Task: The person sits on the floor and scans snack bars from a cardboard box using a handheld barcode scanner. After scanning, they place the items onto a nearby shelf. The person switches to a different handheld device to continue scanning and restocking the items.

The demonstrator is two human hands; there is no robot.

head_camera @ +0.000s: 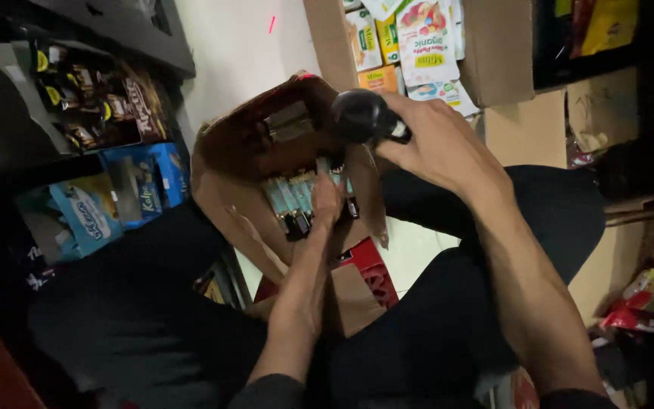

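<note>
An open brown cardboard box (225,185) rests on my lap, tilted, with a row of slim teal and black packets (297,198) inside. My left hand (327,201) reaches into the box and lies on those packets, fingers curled over them. My right hand (440,144) is raised above the box's right edge and grips a black handheld scanner (361,115), whose rounded head points toward the box. A small red light dot (304,76) shows on the box's upper flap.
Shelves on the left hold dark snack packs (96,98) and blue boxes (141,185). Cardboard cartons (497,49) with colourful pouches (425,42) stand ahead. A red packet (372,269) lies under the box. More wrapped goods (641,299) sit at right. My black-trousered legs fill the foreground.
</note>
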